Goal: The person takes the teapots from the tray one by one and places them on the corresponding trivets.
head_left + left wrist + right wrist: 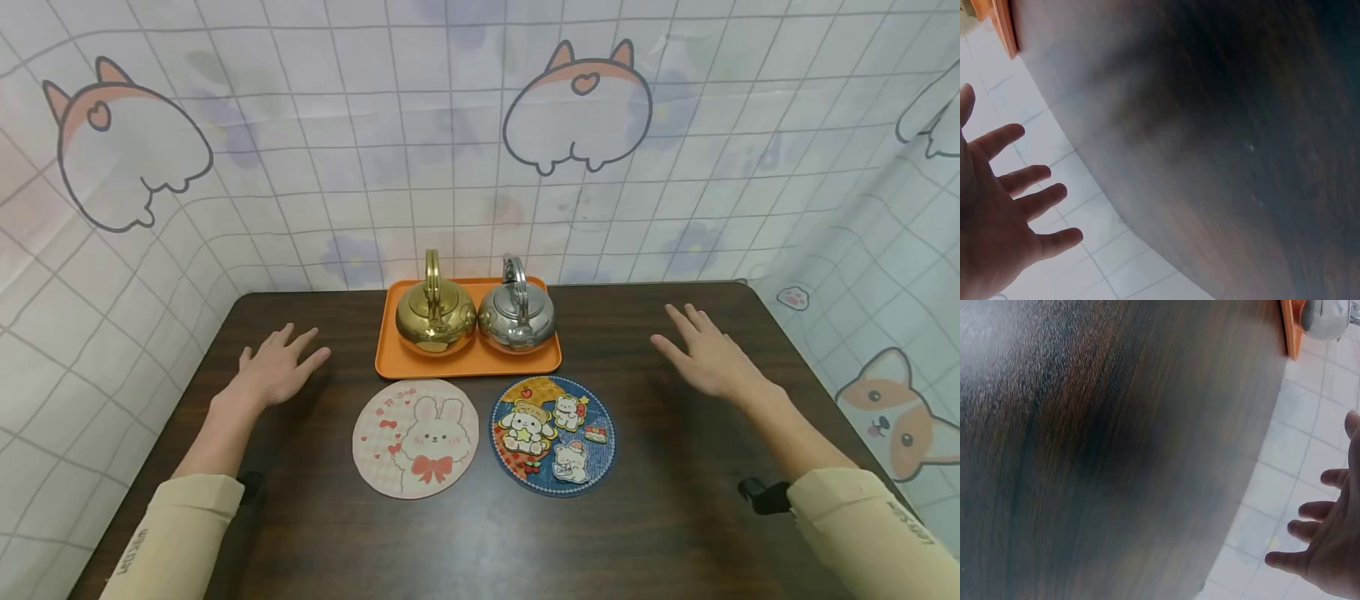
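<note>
Two teapots stand side by side on an orange tray (390, 365) at the back of the table: a gold teapot (437, 321) on the left and a silver teapot (517, 321) on the right, each with its handle upright. My left hand (273, 367) is over the table's left side, fingers spread, holding nothing. Over the right side is my right hand (708, 354), its fingers also extended and nothing in it. Both hands are apart from the tray. The wrist views show each palm with spread fingers, and a bit of the silver teapot (1329, 319) appears in the right one.
Before the tray lie two round mats, a pink rabbit mat (415, 439) on the left and a blue mat with cartoon animals (553, 436) on the right. The dark wooden table (480, 550) meets a tile-patterned cloth (420, 167) behind and at the sides.
</note>
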A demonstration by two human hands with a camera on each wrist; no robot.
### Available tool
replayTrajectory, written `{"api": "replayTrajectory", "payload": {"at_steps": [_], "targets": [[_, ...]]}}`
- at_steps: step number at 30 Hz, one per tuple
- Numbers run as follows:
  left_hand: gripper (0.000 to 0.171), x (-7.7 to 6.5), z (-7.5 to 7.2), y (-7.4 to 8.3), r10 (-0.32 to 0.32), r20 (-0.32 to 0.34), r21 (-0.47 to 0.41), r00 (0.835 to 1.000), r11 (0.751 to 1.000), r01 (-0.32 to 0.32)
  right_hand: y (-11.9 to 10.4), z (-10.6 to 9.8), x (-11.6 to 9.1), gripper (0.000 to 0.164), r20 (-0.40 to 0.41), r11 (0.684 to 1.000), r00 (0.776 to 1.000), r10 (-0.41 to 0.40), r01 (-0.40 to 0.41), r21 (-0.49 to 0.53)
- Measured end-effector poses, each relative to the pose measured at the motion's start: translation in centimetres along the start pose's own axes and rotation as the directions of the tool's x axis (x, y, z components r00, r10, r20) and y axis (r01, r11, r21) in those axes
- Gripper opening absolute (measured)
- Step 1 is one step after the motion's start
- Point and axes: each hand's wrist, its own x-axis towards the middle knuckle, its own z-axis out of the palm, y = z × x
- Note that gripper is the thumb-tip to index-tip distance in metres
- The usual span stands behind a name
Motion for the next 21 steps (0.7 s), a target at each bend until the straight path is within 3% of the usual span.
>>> {"api": "replayTrajectory", "payload": {"at_steps": [13,21], "targets": [[0.078,0.29,0.66,0.10,0.027,-0.049,-0.081,0.998,0.996,-0.031,-0.50,0.74,-0.30,0.075,-0.057,0.996,0.998,-0.020,0.024,0.082],[0.070,0.27,0.75,0.47,0.048,-0.049,-0.221,0.998,0.974,-0.058,-0.99,1.02,-0.39,0.072,-0.082,0.989,0.996,-0.020,0.031,0.143]]}}
